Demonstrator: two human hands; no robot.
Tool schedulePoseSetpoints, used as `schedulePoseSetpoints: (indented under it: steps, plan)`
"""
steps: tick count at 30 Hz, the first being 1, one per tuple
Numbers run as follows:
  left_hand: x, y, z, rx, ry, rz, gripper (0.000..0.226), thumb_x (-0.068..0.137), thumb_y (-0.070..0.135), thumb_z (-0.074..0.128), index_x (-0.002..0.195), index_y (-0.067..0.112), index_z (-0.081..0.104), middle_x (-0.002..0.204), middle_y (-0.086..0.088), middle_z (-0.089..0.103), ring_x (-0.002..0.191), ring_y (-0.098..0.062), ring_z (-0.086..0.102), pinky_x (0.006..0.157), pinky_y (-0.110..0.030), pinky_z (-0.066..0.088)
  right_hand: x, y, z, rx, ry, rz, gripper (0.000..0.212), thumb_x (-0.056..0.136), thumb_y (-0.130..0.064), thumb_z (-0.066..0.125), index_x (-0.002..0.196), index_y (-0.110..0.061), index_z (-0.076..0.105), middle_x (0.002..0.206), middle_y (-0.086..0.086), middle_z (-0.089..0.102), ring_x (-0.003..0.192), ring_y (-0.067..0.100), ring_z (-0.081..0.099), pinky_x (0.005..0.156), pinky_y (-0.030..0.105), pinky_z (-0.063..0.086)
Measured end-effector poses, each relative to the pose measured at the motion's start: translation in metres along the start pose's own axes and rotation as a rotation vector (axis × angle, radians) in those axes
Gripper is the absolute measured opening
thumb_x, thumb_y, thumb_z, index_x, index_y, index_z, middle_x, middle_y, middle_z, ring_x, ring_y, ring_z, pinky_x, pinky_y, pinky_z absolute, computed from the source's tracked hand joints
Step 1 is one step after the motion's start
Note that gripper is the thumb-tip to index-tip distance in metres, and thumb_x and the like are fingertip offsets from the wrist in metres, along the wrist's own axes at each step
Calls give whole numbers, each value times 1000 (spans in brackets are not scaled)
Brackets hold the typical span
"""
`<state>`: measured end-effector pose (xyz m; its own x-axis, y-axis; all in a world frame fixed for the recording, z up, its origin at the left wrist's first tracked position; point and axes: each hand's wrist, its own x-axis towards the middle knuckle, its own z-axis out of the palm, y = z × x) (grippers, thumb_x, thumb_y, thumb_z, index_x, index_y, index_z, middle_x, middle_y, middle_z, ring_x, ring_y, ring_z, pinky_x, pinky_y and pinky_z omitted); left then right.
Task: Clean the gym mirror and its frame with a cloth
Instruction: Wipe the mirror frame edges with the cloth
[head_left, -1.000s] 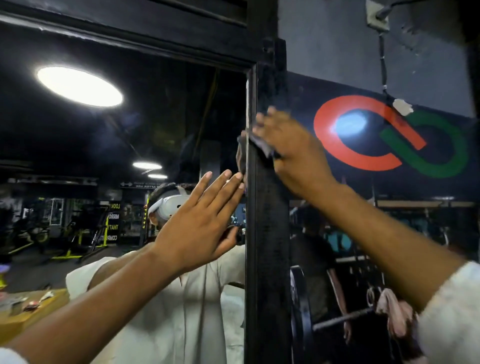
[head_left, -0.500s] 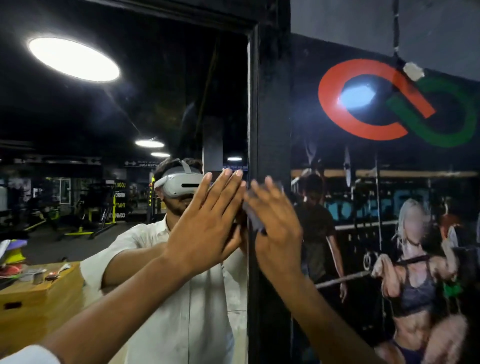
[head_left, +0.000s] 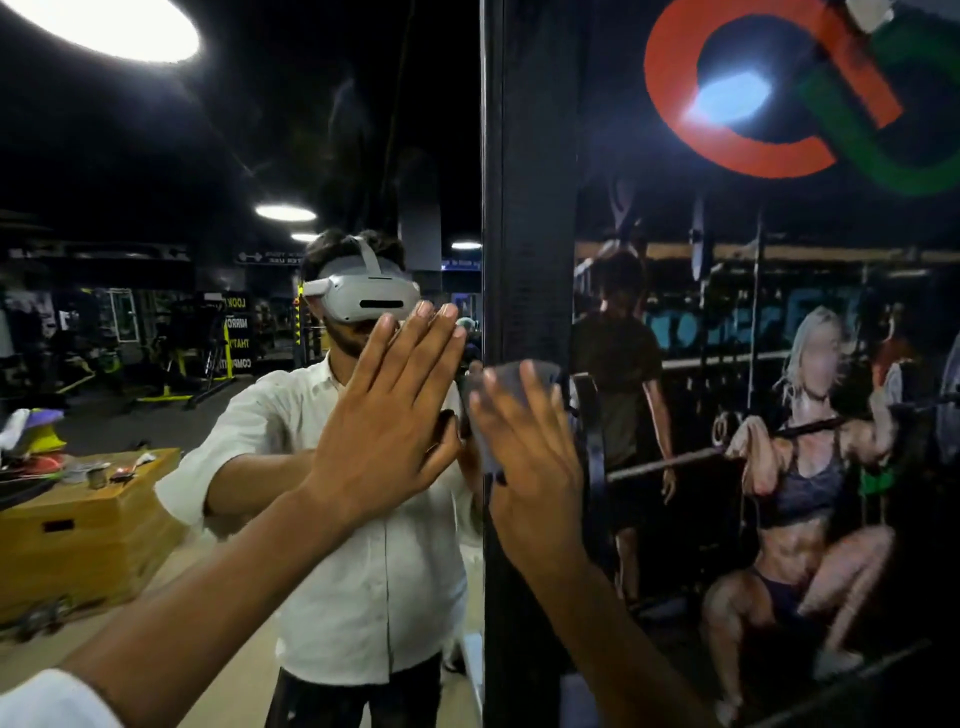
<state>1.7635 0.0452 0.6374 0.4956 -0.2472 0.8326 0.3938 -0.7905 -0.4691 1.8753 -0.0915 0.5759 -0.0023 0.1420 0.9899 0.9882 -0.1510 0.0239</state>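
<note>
The gym mirror (head_left: 208, 338) fills the left half of the view and reflects a person in a white shirt and a headset. Its black vertical frame (head_left: 535, 208) runs down the middle. My left hand (head_left: 384, 431) lies flat against the glass, fingers together and pointing up, holding nothing. My right hand (head_left: 524, 462) presses a small grey cloth (head_left: 501, 382) against the frame at about chest height. Only the cloth's upper edge shows above my fingers.
Right of the frame is a dark wall poster (head_left: 779, 415) of people lifting weights, with a red and green logo (head_left: 753, 104) above. The mirror reflects a yellow wooden box (head_left: 88, 530) with small items and gym machines behind.
My right hand with the cloth has slid down the frame from near the top corner to chest height. The view has tilted downward. My left hand stays flat on the glass.
</note>
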Motion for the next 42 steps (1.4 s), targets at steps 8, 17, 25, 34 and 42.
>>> schedulePoseSetpoints:
  steps: [8,17,25,34,42]
  plan:
    - [-42,34,17,20,-54,133,81,101,36,51,166,-1,21,176,-20,13,164,-35,11,132,-56,20,91,18,-35,160,309,121,42,94,12,55,129,-4,72,143,9,65,145,31,50,117,56,43]
    - [-93,64,30,26,-113,108,78,103,38,48,166,0,23,176,-19,13,164,-35,12,132,-57,17,-120,14,-3,76,-114,184,68,93,4,43,156,-22,41,172,-12,27,161,24,22,126,63,25]
    - [-101,70,30,-8,-115,66,76,105,33,44,167,-2,17,176,-19,13,164,-35,13,132,-55,20,-19,10,-34,99,57,137,57,92,13,50,144,-10,59,157,10,52,154,30,37,125,57,30]
    - [-149,86,36,-23,-198,43,84,103,39,46,168,0,11,178,-17,7,165,-33,7,133,-52,13,-163,21,-11,-147,-279,-98,69,89,10,51,154,-11,46,167,8,35,160,29,21,131,51,16]
    - [-183,104,36,-1,-301,78,82,105,49,39,171,12,7,178,-16,-8,165,-35,-8,132,-56,-9,-165,-5,-64,-82,-500,-46,64,91,13,59,152,-9,53,165,10,42,158,30,29,123,57,34]
